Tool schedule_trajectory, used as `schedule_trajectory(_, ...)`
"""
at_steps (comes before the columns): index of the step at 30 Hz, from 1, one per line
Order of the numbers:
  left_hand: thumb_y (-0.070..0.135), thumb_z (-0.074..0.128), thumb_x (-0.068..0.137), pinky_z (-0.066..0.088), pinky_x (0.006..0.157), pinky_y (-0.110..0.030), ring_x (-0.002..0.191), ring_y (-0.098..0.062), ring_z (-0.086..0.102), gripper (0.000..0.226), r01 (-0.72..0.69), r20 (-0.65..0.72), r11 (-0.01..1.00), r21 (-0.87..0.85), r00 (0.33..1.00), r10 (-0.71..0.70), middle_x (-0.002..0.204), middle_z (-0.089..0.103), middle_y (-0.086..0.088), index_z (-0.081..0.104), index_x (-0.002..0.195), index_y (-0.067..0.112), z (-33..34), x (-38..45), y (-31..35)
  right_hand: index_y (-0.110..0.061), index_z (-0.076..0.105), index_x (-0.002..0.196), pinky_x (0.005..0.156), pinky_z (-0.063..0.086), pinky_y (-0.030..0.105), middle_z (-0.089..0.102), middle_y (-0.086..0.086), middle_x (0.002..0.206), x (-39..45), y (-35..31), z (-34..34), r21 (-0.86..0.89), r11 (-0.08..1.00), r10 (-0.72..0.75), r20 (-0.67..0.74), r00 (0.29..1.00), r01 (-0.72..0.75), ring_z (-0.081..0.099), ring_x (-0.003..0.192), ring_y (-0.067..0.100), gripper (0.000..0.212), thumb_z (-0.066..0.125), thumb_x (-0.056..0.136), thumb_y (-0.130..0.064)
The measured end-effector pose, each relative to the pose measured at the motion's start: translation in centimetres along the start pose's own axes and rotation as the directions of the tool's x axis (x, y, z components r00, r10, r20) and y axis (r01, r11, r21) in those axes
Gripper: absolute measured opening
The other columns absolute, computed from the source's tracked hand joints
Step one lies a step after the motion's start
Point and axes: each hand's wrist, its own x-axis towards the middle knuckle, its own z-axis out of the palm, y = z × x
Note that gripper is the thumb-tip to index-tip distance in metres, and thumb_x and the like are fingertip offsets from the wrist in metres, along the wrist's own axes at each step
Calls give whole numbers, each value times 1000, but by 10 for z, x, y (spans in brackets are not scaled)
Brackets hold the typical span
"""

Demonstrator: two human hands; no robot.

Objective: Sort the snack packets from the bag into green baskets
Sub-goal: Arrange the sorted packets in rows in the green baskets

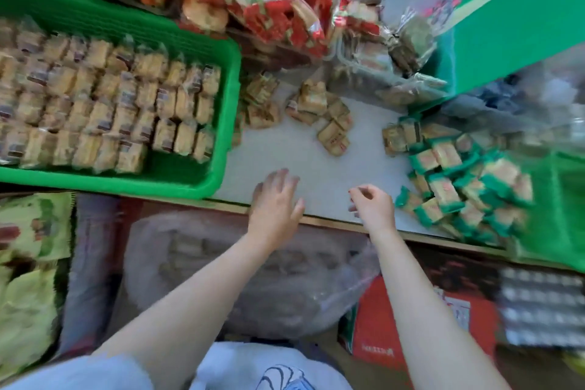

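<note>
A green basket [226,123] at the left holds tidy rows of pale snack packets [104,104]. Loose tan packets [319,111] lie scattered on the white counter [291,152] beyond my hands. A heap of green-edged packets [459,187] spills at the right. My left hand [277,199] hovers flat over the counter's front edge, fingers apart, holding nothing. My right hand [373,206] is beside it, fingers loosely curled, with nothing visible in it. A large clear plastic bag [253,279] of packets sits below the counter under my forearms.
Red and orange snack packs [278,6] pile up at the back. A clear bag of packets [392,51] lies at the back right beside a green stand [506,35]. Yellow-green packs [28,263] sit at lower left; a red box [395,326] at lower right.
</note>
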Motion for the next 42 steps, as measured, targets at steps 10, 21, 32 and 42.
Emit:
schedule_trajectory(10, 39, 32, 102, 2, 122, -48, 154, -22, 6, 54, 528, -150, 838, 134, 847, -510, 167, 15, 2, 32, 153, 25, 76, 44, 12, -21, 54, 136, 88, 43, 26, 49, 9, 124, 114, -31, 17, -93, 929, -353, 76, 933, 359, 55, 104, 19, 54, 75, 87, -29)
schedule_trajectory(21, 44, 27, 102, 3, 123, -51, 154, -21, 2, 56, 639, -162, 751, 167, 769, -619, 168, 9, 5, 27, 156, 28, 75, 52, 20, -10, 56, 133, 100, 38, 42, 48, 20, 136, 158, -6, -25, -502, 805, -470, -214, 856, 316, 44, 126, 38, 56, 70, 87, -38)
schedule_trajectory(32, 47, 23, 103, 3, 123, -50, 154, -19, 1, 56, 657, -147, 735, 167, 754, -640, 168, 9, 8, 27, 156, 30, 71, 52, 22, -13, 57, 124, 92, 41, 38, 52, 19, 117, 134, -8, -2, -254, 890, -407, -69, 911, 379, 50, 112, 37, 42, 70, 85, -21)
schedule_trajectory(42, 50, 22, 101, 3, 123, -51, 154, -20, 1, 58, 657, -139, 737, 157, 754, -642, 168, 9, 7, 26, 156, 31, 71, 53, 22, -18, 61, 120, 91, 46, 31, 38, 6, 113, 95, -40, 36, -138, 797, -539, 275, 796, 587, 53, 106, 28, 47, 79, 82, -40)
